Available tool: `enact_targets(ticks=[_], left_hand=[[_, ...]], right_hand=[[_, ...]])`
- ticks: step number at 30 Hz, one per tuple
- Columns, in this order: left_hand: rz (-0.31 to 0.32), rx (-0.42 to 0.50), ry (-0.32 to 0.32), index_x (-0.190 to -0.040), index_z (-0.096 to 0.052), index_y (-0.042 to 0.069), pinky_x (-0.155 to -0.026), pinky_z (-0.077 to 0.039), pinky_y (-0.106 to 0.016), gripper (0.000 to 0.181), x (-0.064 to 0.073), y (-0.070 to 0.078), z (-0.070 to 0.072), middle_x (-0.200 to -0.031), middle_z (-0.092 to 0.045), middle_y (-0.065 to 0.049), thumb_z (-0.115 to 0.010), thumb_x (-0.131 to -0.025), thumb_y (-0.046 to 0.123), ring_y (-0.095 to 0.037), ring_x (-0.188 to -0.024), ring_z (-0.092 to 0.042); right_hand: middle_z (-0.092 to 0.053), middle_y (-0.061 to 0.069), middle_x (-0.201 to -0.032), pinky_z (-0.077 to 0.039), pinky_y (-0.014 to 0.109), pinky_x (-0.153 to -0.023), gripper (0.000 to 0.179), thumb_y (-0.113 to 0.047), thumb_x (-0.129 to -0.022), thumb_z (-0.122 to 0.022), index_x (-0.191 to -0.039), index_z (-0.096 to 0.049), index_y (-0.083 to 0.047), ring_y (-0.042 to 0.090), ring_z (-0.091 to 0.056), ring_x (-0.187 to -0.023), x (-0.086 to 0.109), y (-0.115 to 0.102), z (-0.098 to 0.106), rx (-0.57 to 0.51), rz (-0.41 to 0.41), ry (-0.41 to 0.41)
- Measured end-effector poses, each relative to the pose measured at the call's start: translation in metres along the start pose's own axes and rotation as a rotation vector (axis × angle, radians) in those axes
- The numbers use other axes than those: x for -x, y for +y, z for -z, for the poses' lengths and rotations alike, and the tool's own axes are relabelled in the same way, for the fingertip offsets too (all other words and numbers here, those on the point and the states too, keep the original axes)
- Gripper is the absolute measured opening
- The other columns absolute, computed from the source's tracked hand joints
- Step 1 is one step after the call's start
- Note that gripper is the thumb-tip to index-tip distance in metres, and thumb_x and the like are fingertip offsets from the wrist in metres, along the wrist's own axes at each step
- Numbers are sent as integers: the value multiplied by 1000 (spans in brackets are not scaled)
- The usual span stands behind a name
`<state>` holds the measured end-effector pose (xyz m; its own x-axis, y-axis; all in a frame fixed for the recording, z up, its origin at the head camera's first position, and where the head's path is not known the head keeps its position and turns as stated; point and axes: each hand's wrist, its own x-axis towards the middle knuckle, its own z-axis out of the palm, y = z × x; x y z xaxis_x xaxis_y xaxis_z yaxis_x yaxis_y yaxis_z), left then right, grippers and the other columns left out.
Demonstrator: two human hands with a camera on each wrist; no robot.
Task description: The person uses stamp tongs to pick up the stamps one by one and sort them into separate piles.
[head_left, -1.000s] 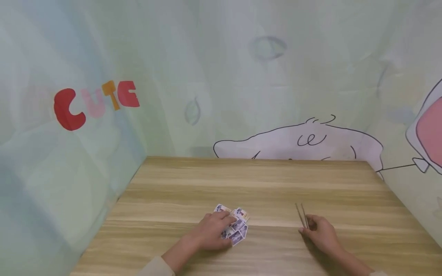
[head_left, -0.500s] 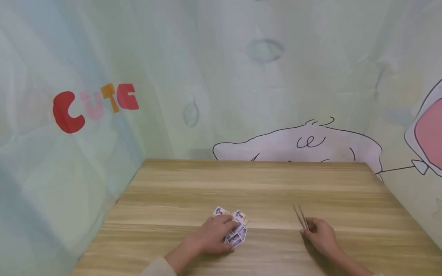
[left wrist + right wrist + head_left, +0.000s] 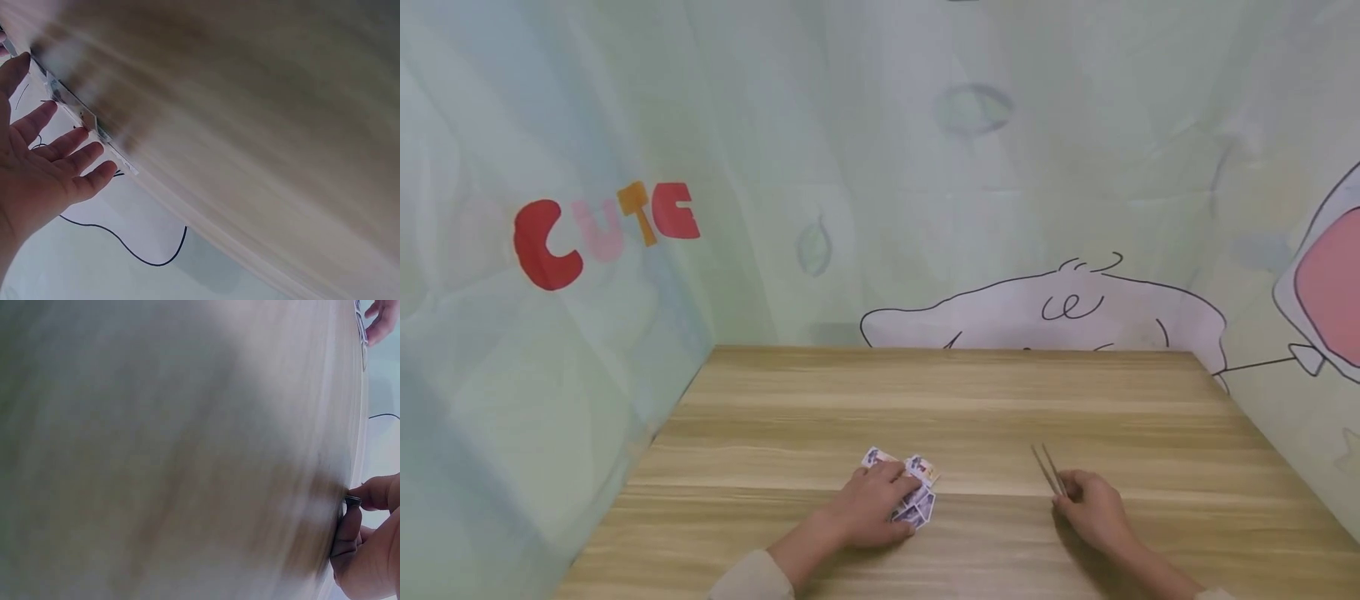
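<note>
Several small printed cards lie in an overlapping pile on the wooden table, left of its middle. My left hand rests over the pile with its fingers spread, covering part of it. In the left wrist view the fingertips touch the cards, and nothing is gripped. On the right, my right hand pinches metal tweezers between thumb and fingers. Their two prongs point away from me and stand a little apart. Only the tweezers' end shows in the right wrist view.
The wooden table has a striped grain and reaches back to a fabric backdrop with a cartoon drawing. Another such wall with the letters CUTE rises along the left edge.
My left hand has shifted slightly to the right and covers a little more of the cards. The tweezers' tips have swung slightly left, still pinched in my right hand.
</note>
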<state>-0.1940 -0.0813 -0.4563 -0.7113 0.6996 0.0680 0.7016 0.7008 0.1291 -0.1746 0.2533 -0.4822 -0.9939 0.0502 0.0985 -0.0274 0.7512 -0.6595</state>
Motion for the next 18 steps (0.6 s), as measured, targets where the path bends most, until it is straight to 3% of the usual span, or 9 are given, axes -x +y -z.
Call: enact_targets(ticks=[10,18], left_hand=[[45,-45,35,-132,-50,11,-88,-41,-47,63,-6,-3,-7,-127,-45,-17,-61,-80,46,-31,-114,-42],[94,-41,-15,-131,-49,13,-83,-43,-47,67,-8,-2,-8,-127,-46,-17,-60,-78,53,-32,-112,-44]], right_hand=[[-62,7,-82,-51,42,-72,33,5,-76,-63,-106,-56,16,25,-59,-80,3,-3,0,-54,-4,-25],[-62,7,-81,-50,41,-67,31,6,-74,-61,-104,-58,15,23,-58,-77,0,-2,0,-44,-16,-29]])
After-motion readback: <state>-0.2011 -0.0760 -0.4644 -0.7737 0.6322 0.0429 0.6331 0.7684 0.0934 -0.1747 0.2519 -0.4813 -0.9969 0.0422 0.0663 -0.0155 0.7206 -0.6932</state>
